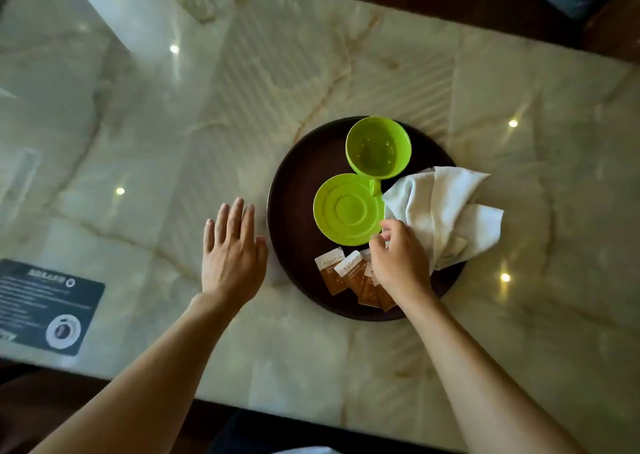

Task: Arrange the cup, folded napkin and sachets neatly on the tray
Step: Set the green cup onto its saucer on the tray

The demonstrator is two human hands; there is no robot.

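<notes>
Pinching napkin [446, 211] corner with right hand [398, 259], left hand [232, 256] flat, fingers spread, beside tray [294, 183]

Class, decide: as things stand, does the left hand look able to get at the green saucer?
Probably yes. The left hand lies open beside the tray, and the saucer's left side is bare; the right hand crowds only its near right edge.

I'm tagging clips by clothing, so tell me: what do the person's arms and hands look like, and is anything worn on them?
Both forearms are bare as far as the frame shows, with no sleeves in view. The left hand and right hand carry no gloves, and no watch, bracelet or ring is visible. Nails look short and unpainted.
</notes>
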